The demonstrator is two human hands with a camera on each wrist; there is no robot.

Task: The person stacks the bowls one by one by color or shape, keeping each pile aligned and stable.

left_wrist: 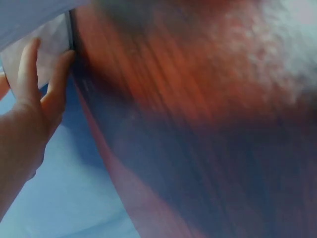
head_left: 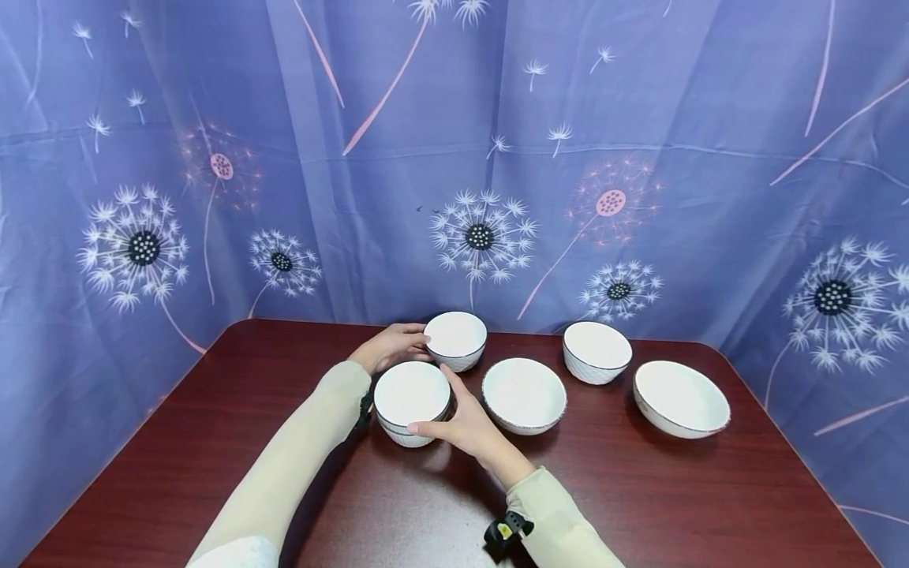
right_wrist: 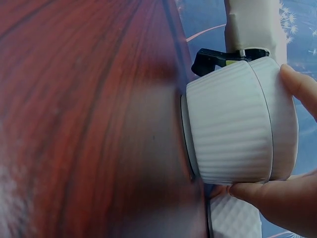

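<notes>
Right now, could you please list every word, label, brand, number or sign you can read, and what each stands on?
None can be read.
White round bowls: no lettering visible.
Blue fabric curtain with dandelions: pictures only.
Black right-wrist strap with a yellow patch: any marking too small to read.

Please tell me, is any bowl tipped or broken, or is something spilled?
Nothing stands out. The stacked white bowls gripped by the right hand look evenly nested, the other four bowls stand upright, and I see no damage, nor any spill on the dark red table.

Stacked white bowls [head_left: 411,393], upright, ribbed outside, dark-rimmed white bowl [head_left: 455,335] just behind
</notes>
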